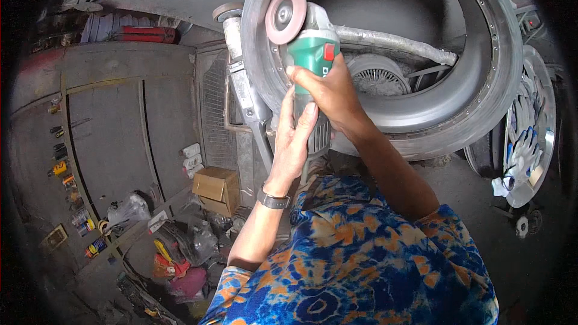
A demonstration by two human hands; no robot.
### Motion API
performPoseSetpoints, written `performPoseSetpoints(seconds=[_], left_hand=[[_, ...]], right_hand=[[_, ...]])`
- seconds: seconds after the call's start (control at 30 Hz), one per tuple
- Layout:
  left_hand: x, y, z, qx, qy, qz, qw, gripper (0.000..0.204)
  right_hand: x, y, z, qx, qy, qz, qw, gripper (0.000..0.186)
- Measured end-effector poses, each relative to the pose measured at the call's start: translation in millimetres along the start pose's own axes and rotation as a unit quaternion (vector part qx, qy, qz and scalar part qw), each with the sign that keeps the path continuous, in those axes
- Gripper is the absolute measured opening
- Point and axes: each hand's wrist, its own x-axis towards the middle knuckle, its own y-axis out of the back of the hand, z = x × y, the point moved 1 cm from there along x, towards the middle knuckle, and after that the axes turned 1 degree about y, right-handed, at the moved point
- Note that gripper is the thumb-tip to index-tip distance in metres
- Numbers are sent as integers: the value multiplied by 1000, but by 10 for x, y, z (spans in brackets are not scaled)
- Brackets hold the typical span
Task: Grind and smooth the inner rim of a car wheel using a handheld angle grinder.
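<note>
Green angle grinder (312, 59) is in both hands, held up over the L edge of a big metal ring (504, 87), w/ its pinkish disc (285, 15) in front of the ring's upper L part; can't tell if disc touches metal or is spinning. R hand (330, 93) is wrapped tight round the green body, thumb across the front, just below the red switch (329, 52). L hand (293, 141) is half open, fingers nearly straight along the L side of the dark rear body, thumb laid on its front: a lighter hold, I'd judge. Step looks like steadying the tool; to do it well, prob. curl L hand further round the rear, keep R grip firm, both thumbs well back from disc, esp. w/ bare skin, & mind the switch. Any contact w/ the ring is best light & shallow. Just L of the ring's L edge: a 2nd, longer power tool (242, 87). Thru the ring's opening, near its lower edge, a round vented part (380, 77). Off its R edge, pale gloves (522, 150) on a round metal plate (548, 141). Lower L, cardboard box (215, 188).
</note>
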Motion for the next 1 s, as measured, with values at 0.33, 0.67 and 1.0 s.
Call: performPoseSetpoints(seconds=[0.33, 0.67, 1.0], left_hand=[[-99, -92, -159, -15, 25, 2, 1000, 83], [-185, -132, -489, 13, -9, 31, 999, 86], [102, -55, -216, 33, -52, -15, 998, 81]], right_hand=[[-54, 100, 208, -59, -4, -17, 998, 57], [-138, 250, 421, -195, -35, -52, 979, 74], [40, 142, 19, -63, 8, -2, 998, 63]])
